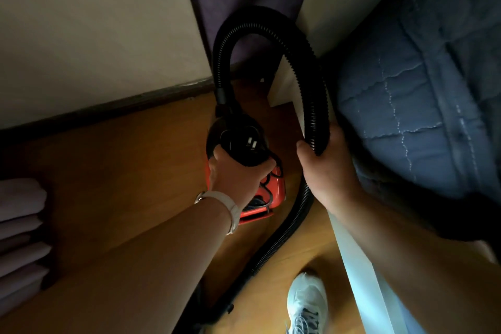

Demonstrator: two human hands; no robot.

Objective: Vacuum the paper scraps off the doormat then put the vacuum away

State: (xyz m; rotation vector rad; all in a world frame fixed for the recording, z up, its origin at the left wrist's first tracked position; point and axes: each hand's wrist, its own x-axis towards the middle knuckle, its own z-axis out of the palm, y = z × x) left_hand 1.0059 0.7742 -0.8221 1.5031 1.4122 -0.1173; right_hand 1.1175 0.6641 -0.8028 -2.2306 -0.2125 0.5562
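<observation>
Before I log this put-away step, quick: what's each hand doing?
Left hand: closed, gripping the black top of the red vacuum cleaner.
Right hand: closed, gripping the black ribbed hose.

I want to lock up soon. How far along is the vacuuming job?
Vacuuming looks over: the plug sits with bare prongs on the vacuum, though no doormat is in view to confirm. In hand: the left hand grips the vacuum's top, the right hand holds the looped hose. Left: stowing the vacuum and letting go.
</observation>
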